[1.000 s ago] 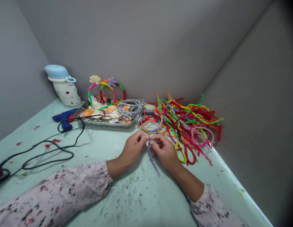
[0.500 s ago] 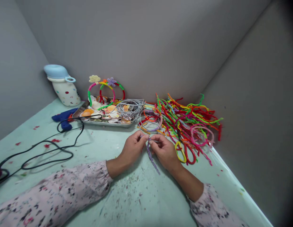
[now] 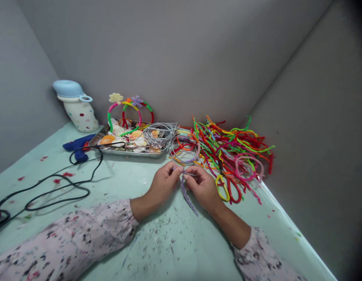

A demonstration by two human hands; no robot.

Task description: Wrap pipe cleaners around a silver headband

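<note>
Both hands meet over the middle of the table, fingertips almost touching. With thumb and fingers pinched, my left hand (image 3: 165, 180) grips a purple pipe cleaner (image 3: 188, 199) where it meets a thin grey wire. My right hand (image 3: 203, 185) is closed too, its thumb tip pressed on the pipe cleaner beside the wire. The fuzzy free end dangles down between the hands. Fingers hide most of the join. Just beyond the fingertips lie grey wire rings (image 3: 176, 158), partly wrapped in coloured pipe cleaner.
A metal tray (image 3: 134, 153) holds shells, a grey wire coil (image 3: 160, 134) and two colourful flower-topped hoops (image 3: 124, 103). Loose pipe cleaners (image 3: 228, 144) pile up right, with scissors (image 3: 234, 191) at their front. Left are a blue glue gun (image 3: 78, 146), black cable (image 3: 89, 191) and bottle (image 3: 78, 111).
Both hands keep their pinch in nearly the same place. The view has shifted very slightly; the hanging end of the pipe cleaner has barely moved.
</note>
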